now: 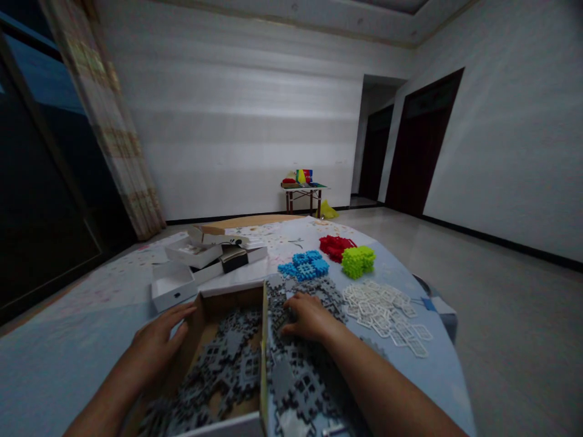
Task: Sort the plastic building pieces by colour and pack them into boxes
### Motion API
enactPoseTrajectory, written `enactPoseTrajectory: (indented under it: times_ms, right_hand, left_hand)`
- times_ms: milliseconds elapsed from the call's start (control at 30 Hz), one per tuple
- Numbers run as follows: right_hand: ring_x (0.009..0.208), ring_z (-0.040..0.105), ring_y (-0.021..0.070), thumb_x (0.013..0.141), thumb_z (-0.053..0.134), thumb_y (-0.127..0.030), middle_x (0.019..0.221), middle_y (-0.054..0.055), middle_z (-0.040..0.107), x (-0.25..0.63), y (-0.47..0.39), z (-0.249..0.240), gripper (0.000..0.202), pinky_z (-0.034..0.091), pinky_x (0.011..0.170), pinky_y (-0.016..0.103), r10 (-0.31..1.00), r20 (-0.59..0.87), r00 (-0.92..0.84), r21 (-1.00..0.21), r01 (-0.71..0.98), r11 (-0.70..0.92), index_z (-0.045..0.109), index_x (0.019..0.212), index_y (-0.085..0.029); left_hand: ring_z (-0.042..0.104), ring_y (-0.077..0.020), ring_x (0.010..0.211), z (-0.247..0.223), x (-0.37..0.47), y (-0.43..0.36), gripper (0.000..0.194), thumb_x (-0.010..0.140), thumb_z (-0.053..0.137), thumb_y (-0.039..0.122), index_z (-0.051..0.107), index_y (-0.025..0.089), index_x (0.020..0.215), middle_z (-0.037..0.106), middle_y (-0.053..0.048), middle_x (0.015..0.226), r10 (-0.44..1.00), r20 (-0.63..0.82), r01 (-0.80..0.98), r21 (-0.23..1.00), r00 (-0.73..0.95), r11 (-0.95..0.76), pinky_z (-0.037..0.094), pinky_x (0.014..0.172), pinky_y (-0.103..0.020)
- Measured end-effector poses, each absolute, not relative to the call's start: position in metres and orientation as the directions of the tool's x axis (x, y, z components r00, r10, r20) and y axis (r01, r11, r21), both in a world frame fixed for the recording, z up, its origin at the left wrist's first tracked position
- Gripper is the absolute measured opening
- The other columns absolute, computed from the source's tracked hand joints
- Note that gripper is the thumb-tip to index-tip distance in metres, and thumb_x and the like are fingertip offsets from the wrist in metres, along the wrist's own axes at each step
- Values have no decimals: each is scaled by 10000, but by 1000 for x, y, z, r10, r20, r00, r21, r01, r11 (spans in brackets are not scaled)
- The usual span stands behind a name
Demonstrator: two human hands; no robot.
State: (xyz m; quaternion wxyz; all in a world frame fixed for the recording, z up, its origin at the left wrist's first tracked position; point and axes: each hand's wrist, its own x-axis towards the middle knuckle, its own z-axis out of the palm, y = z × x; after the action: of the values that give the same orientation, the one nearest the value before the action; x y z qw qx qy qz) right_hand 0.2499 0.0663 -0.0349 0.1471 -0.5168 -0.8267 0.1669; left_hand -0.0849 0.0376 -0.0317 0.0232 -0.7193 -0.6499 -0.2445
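My left hand (pixel 159 341) rests on the left wall of an open cardboard box (pixel 265 340), its fingers extended over the edge. Inside the box lie many grey interlocking plastic pieces (pixel 234 342). To the right of the box, my right hand (pixel 306 315) is on a pile of grey pieces (pixel 303 388) spread over the tablecloth. Its fingers are apart and bent down onto the pile, and nothing is visibly lifted. Near it are a blue cluster (pixel 306 266), a red cluster (pixel 335 247), a lime green cluster (pixel 358 261) and a spread of white square frames (pixel 380 308).
Several open white boxes (pixel 173 285) stand behind the cardboard box at the left. The round table's cloth (pixel 54 346) is pale and floral. Beyond it, a small table (pixel 304 188) with colourful items stands by the wall. A seat edge (pixel 444 312) shows at the table's right.
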Motion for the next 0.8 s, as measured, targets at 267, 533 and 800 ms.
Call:
enactPoseTrajectory:
  times_ms: [267,533,800]
  right_hand:
    - [1089,512,285,595,753,-355,1160,97,547,252,67,-35,630,383,916,366,882,129,-454,-470,755,457,570,1188,-248]
    - [1062,541,276,627,720,-274,1075,91,608,255,67,-32,506,394,915,356,833,170,-526,-476,697,537,624,1122,-238]
    - [971,598,224,688,627,-189,1019,35,669,265,73,-21,365,435,854,315,829,288,-479,-566,613,551,666,1044,-259]
  left_hand:
    - [642,-232,1007,-36,-96,43,401,742,445,425,711,242,979,678,-39,1120,879,469,936,263,86,-232,492,909,-343]
    - [630,-244,1031,-33,-93,41,454,741,413,425,707,196,1000,672,-75,1126,896,438,945,254,77,-206,472,933,-371]
    - [634,-244,1024,-28,-88,38,443,735,417,420,709,200,985,681,-74,1109,894,440,944,249,88,-216,474,928,-363]
